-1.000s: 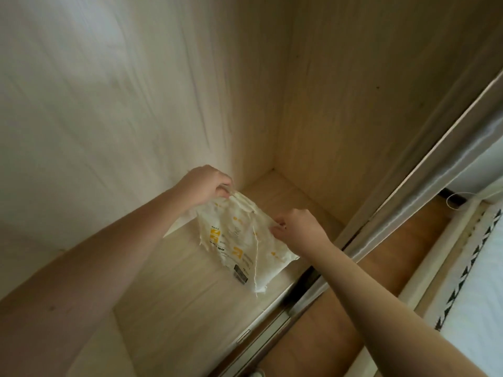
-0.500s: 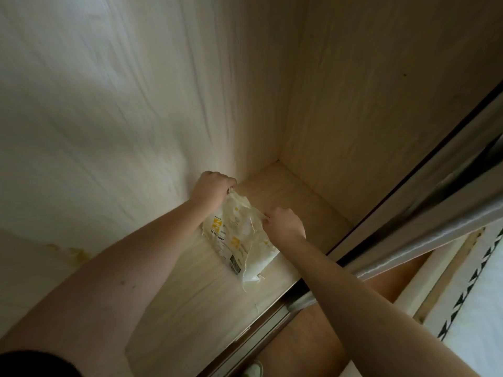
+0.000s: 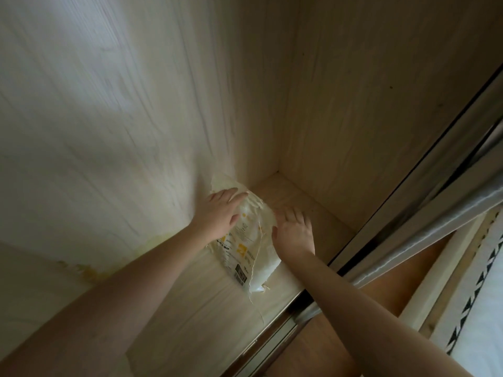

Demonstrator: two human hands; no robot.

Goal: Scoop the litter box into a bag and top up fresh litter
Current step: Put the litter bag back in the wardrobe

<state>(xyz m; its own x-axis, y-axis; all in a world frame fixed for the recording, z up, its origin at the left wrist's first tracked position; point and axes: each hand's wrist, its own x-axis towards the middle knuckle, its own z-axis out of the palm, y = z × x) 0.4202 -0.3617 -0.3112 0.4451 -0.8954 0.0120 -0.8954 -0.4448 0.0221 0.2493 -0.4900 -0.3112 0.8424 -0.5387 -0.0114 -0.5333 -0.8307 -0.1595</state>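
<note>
A white litter bag [image 3: 246, 250] with yellow print and a barcode lies on the pale wooden floor of an open closet [image 3: 190, 308], its top leaning against the left wall. My left hand [image 3: 220, 213] rests flat on the bag's upper part with straight fingers. My right hand [image 3: 292, 229] lies just to the right of the bag, fingers spread, thumb touching the bag's side. No litter box or scoop is in view.
The closet's side wall [image 3: 109, 118] rises on the left and its back wall [image 3: 367, 91] on the right. A sliding door and its floor track [image 3: 394, 257] run along the right. Brown floor [image 3: 394, 281] and a patterned bed edge [image 3: 476, 281] lie beyond.
Both hands gripped the bag's top before; now they have let go and lie open. The bag has been set down deeper in the closet, against the left wall.
</note>
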